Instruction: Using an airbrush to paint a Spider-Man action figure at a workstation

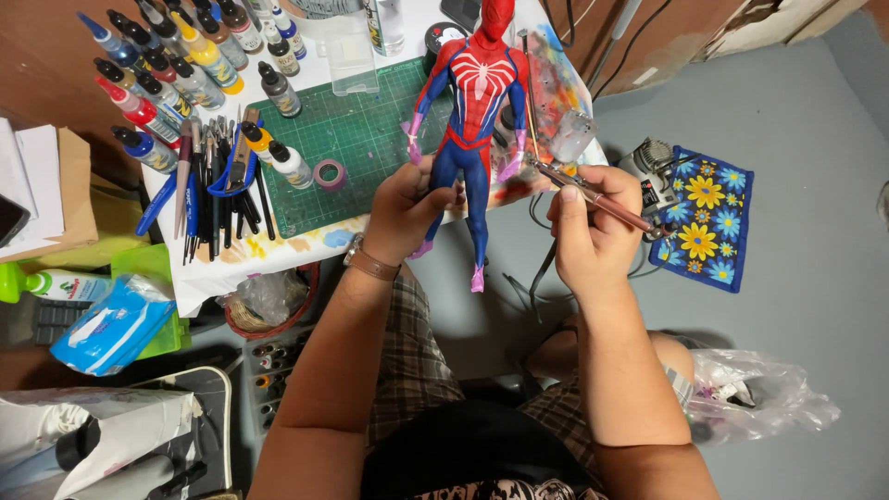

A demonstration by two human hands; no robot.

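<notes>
— Red and blue plastic, that's one figure (470,111), standing upright over the near edge of the green cutting mat (356,139). Who holds it?

— The left hand (407,208); its fingers are wrapped tight around the figure's thigh. One brown strap sits on that wrist.

— And the right hand (593,227)?

— Clenched on one airbrush (593,194), a thin metal one, its tip just beside the figure's pink hand. One hose runs from it, down past the table edge.

— How many paint bottles?

— Two clusters. Along the top left of the table I count roughly fifteen dropper bottles (171,65), packed close, so the exact number is hard to tell. Two more bottles (278,153) stand on the mat's left edge.

— Anything else on the mat?

— One small roll of purple tape (329,173). Left of it lies a row of brushes and pens (218,194), too many overlapping to count.

— On the floor?

— One blue cloth with yellow flowers (708,218) and one clear plastic bag (755,393).
</notes>
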